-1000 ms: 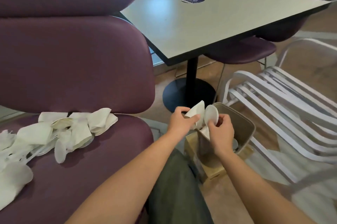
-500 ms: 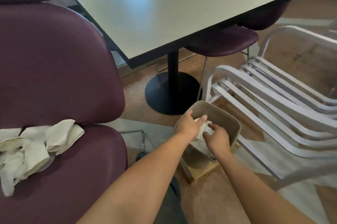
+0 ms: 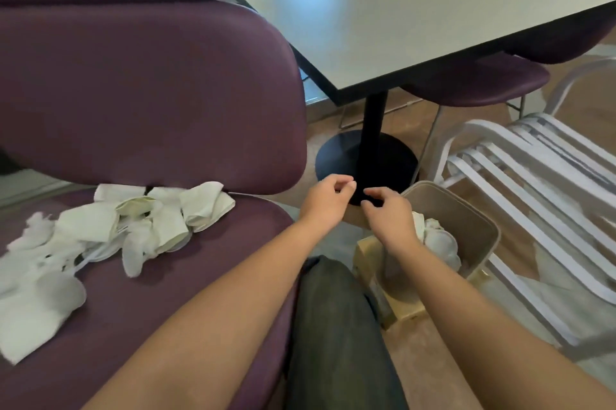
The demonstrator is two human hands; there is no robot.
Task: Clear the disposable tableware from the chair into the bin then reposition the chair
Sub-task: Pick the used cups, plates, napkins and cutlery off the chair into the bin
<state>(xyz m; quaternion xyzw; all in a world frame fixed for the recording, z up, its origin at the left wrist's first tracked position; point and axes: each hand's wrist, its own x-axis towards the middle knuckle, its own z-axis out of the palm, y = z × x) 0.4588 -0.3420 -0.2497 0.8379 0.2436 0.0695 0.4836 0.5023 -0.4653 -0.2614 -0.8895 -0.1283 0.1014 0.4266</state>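
Two hands: the left hand [image 3: 328,198] and the right hand [image 3: 388,214] hover side by side, just apart, between the chair and the bin; fingers loosely curled, nothing held in either.
Bin: a beige rectangular plastic bin [image 3: 480,226] stands on the floor just right of the right hand, whose wrist overlaps its near-left rim; crumpled white tableware [image 3: 438,239] lies inside.
Under the bin: a light-brown cardboard box [image 3: 405,311] shows at the bin's near base.
Chair: a purple upholstered chair [image 3: 150,103] fills the left of the view; its seat edge lies just left of the left forearm.
Load on the seat: a heap of white disposable cups, spoons and napkins [image 3: 110,229] spreads across the back and left of the seat, well apart from both hands.
Knee: a dark grey trouser leg [image 3: 333,326] lies between the forearms, against the seat's right edge.
Ahead: the black round pedestal base [image 3: 336,156] of a pale square-topped table [image 3: 416,19] stands just beyond the hands.
Right side: white slatted metal chairs [image 3: 533,183] crowd close to the bin's far side.
Open room: a strip of brown floor [image 3: 420,353] near the box, between knee and white chairs.
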